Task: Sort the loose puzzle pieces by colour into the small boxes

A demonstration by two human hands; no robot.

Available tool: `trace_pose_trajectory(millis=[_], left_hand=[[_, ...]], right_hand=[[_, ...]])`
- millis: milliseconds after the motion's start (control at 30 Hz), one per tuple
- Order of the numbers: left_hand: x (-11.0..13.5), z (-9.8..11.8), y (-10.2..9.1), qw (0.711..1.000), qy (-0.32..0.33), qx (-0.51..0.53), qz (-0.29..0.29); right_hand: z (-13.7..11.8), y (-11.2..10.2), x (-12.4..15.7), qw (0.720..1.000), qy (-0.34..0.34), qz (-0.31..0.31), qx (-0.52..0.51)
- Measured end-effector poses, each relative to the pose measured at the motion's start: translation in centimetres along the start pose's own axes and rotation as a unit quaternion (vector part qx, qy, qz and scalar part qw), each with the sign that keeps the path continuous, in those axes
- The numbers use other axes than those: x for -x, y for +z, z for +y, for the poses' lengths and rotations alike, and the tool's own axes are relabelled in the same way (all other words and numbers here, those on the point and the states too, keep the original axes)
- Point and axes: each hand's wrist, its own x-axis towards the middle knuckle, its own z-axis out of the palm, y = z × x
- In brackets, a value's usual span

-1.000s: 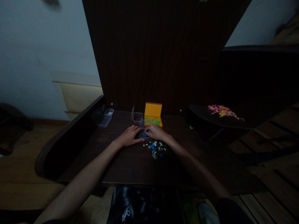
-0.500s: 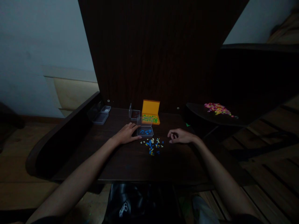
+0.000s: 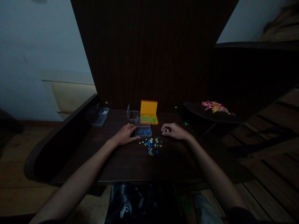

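My left hand (image 3: 125,134) lies flat on the dark table (image 3: 130,165), fingers stretched out against the left side of a small clear box (image 3: 143,132) holding blue pieces. My right hand (image 3: 171,131) rests to the right of that box with its fingers curled in; whether anything is in them is hidden. A scatter of small blue, yellow and white pieces (image 3: 151,145) lies on the table just in front of the box, between my hands. Behind it stands an open orange box (image 3: 149,115) filled with green pieces.
A small clear box (image 3: 133,114) with dark contents stands left of the orange one. Two clear lids or trays (image 3: 99,118) lie at the table's far left by a curved dark rail. A side shelf at the right carries a heap of pink and yellow pieces (image 3: 215,106).
My right hand left the clear box of blue pieces, swung out to the right, then came back a little toward the box. My left hand stayed beside the box.
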Motion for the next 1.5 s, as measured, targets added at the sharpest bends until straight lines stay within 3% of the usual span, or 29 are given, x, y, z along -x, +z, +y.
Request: trace_pose_trajectory(millis=[233, 400, 533, 833, 1033, 1100, 1233, 1500], left_hand=[[0.1, 0.0, 0.1, 1.000, 0.005, 0.003, 0.011], [0.1, 0.1, 0.0, 1.000, 0.014, 0.003, 0.009], [0.0, 0.2, 0.0, 1.000, 0.008, 0.000, 0.001], [0.0, 0.2, -0.1, 1.000, 0.009, -0.004, -0.001], [0.0, 0.0, 0.1, 1.000, 0.009, 0.000, -0.002], [0.0, -0.1, 0.2, 1.000, 0.007, -0.001, 0.002], [0.1, -0.2, 0.3, 1.000, 0.008, -0.003, 0.011], [0.0, -0.1, 0.2, 1.000, 0.011, -0.007, 0.004]], right_hand=[[-3.3, 2.8, -4.8, 0.997, -0.078, -0.007, 0.028], [-3.9, 3.8, -6.9, 0.989, -0.073, -0.075, 0.108], [-3.5, 4.2, -7.4, 0.988, -0.050, -0.050, 0.140], [-2.7, 4.9, -6.4, 0.987, -0.066, 0.036, 0.143], [-2.1, 2.1, -4.2, 0.990, -0.072, 0.079, 0.091], [-1.3, 0.9, -3.1, 0.994, -0.070, 0.045, 0.066], [0.5, 0.5, -1.1, 0.992, -0.047, -0.119, 0.017], [2.0, 2.6, -0.1, 0.994, -0.033, -0.101, -0.011]])
